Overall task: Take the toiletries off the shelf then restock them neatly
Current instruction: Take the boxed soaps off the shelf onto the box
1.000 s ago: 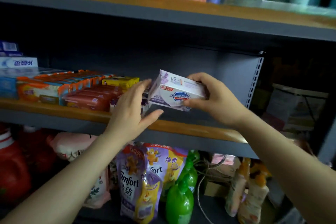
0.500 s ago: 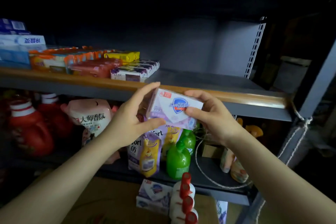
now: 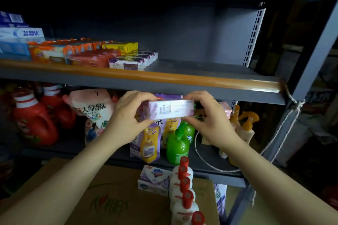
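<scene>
A white and lavender soap box (image 3: 171, 109) hangs in the air just below the front edge of the middle shelf (image 3: 201, 78). My left hand (image 3: 128, 117) grips its left end and my right hand (image 3: 208, 115) pinches its right end. On the shelf's left part lie orange, red and yellow soap bars (image 3: 87, 54) and purple Lux boxes (image 3: 131, 60); its right part is bare. Two more soap boxes (image 3: 154, 179) sit stacked on a cardboard carton (image 3: 109, 201) below.
A row of white bottles with red caps (image 3: 184, 193) stands on the carton. The lower shelf holds red detergent jugs (image 3: 34, 117), a pink refill pouch (image 3: 95, 113), Comfort pouches (image 3: 151, 142), green bottles (image 3: 177, 146) and orange pump bottles (image 3: 245, 128). A rope (image 3: 290, 113) ties the right post.
Both hands brought the soap box off the middle shelf and down below its edge, turning it so a long side faces me. The view tilted downward, showing the carton.
</scene>
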